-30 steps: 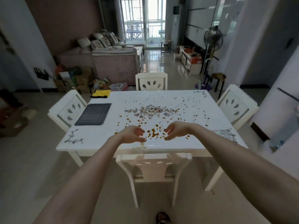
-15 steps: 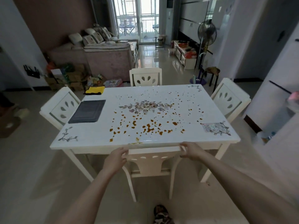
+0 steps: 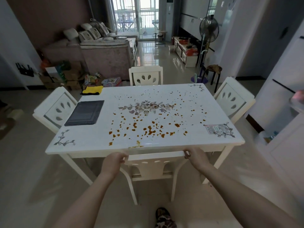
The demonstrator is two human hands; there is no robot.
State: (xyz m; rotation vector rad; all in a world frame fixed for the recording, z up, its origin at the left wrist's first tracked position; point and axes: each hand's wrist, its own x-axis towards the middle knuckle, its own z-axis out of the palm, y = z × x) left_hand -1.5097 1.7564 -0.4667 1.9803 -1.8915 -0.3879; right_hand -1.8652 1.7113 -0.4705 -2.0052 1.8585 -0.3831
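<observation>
Pulled off the spattered table point(image 3: 92, 140), left hand point(image 3: 113, 163) and right hand point(image 3: 195, 156) grip the chair point(image 3: 148, 169).

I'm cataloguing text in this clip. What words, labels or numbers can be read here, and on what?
Sticker on the near right corner of the table: fine print, too small to read.
Boxes on the floor by the sofa: printing too blurred to read.
Nothing else bears readable text.
</observation>
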